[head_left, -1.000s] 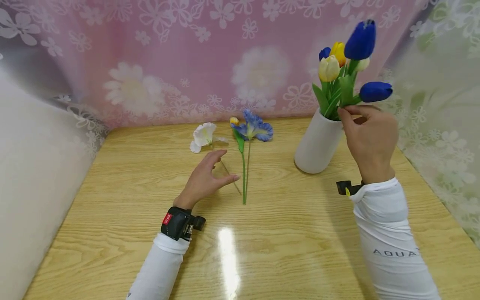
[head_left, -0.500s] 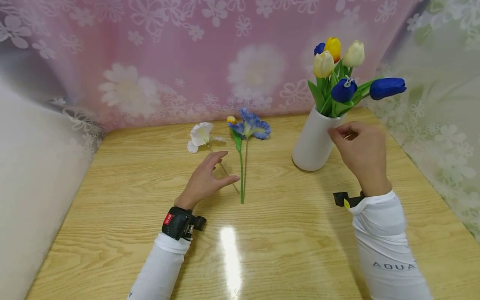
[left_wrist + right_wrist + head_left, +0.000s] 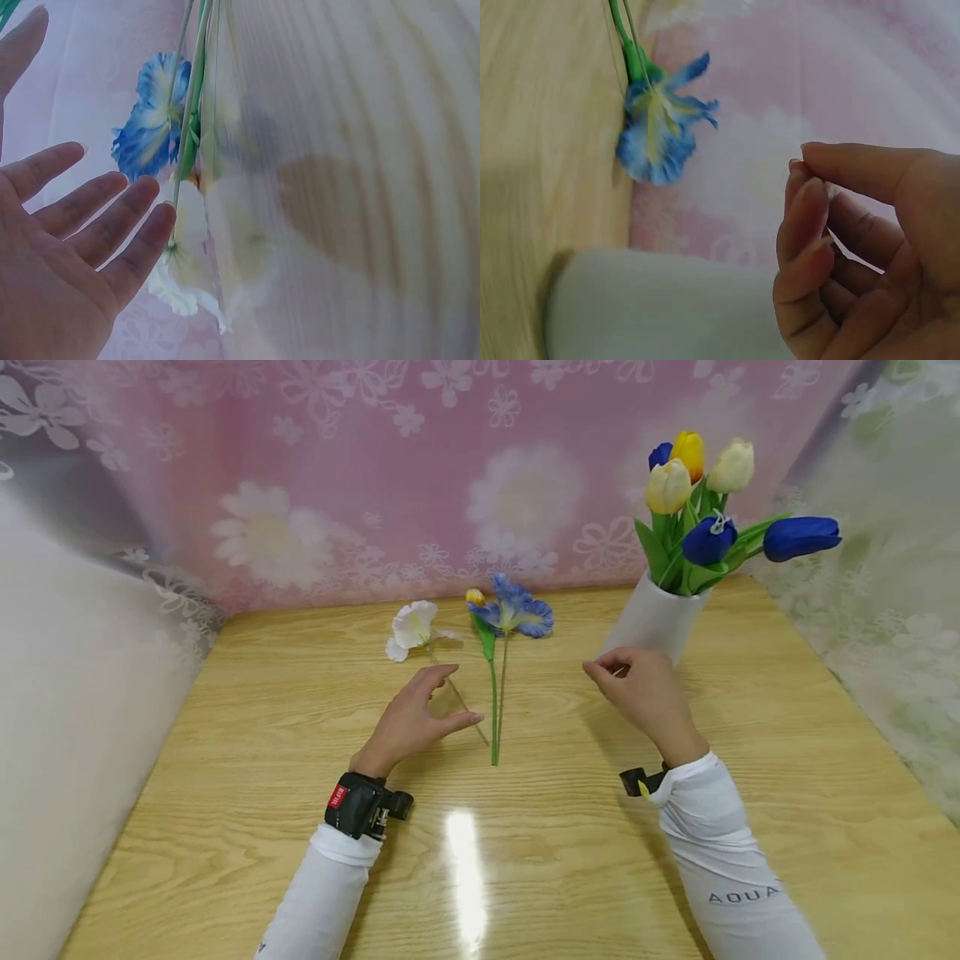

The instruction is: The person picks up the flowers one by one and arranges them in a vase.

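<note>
My left hand (image 3: 411, 720) is held over the table beside the stem of a white flower (image 3: 414, 625), thumb and fingers spread apart. In the left wrist view its fingers (image 3: 139, 232) are extended, with nothing in them. To its right lie a yellow tulip (image 3: 476, 598) and a blue iris (image 3: 512, 610), stems side by side. My right hand (image 3: 643, 693) is in front of the white vase (image 3: 648, 618), covering its lower part. In the right wrist view the curled fingers meet the thumb and hold nothing. Blue tulips (image 3: 801, 538), cream tulips (image 3: 669, 487) and a yellow-orange tulip (image 3: 687, 456) stand in the vase.
The wooden table (image 3: 300, 693) ends at a pink floral curtain (image 3: 375, 510) behind. A pale floral cloth (image 3: 900, 627) hangs along the right side, and a white surface (image 3: 82, 693) borders the left.
My right hand has let go of a blue tulip, which dropped lower in the vase, and moved down and left from the rim. The left hand has stayed in place.
</note>
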A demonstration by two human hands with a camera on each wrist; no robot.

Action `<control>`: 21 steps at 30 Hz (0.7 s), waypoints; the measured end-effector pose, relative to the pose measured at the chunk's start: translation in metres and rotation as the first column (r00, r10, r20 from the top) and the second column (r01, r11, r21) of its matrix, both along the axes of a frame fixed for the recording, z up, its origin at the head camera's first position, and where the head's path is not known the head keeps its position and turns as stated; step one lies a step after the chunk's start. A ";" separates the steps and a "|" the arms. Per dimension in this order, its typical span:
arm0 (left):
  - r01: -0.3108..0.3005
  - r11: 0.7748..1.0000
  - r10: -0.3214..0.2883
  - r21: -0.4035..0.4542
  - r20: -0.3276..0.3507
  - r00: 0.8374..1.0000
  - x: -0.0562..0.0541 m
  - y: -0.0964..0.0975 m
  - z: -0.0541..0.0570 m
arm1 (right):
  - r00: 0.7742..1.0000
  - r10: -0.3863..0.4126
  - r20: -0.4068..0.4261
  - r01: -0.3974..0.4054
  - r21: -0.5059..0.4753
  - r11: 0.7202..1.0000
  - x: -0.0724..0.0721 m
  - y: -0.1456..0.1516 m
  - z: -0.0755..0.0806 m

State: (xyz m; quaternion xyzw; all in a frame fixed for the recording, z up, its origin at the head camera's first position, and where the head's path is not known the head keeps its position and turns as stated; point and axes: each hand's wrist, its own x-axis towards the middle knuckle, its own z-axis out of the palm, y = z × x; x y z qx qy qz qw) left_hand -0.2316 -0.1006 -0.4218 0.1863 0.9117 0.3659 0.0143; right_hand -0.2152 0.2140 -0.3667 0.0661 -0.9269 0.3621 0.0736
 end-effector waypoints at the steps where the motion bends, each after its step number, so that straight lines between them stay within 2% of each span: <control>1: -0.002 1.000 0.002 -0.002 0.003 1.000 0.000 -0.001 0.000 | 1.000 0.008 0.014 -0.008 0.002 1.000 -0.002 -0.004 -0.003; 6: -0.014 1.000 0.014 0.004 0.025 1.000 0.002 -0.011 0.002 | 0.993 0.059 0.099 -0.058 -0.020 0.998 -0.014 -0.026 -0.014; 10: -0.020 1.000 0.020 0.000 0.035 0.999 0.003 -0.016 0.002 | 0.981 0.112 0.157 -0.098 -0.094 0.991 -0.023 -0.046 -0.023; 16: -0.029 0.999 0.031 -0.035 0.052 0.998 0.004 -0.021 0.000 | 0.956 0.213 0.204 -0.170 -0.208 0.963 -0.035 -0.071 -0.039; 21: -0.046 0.997 0.049 -0.070 0.050 0.998 0.006 -0.028 -0.001 | 0.946 0.250 0.207 -0.204 -0.218 0.954 -0.040 -0.090 -0.048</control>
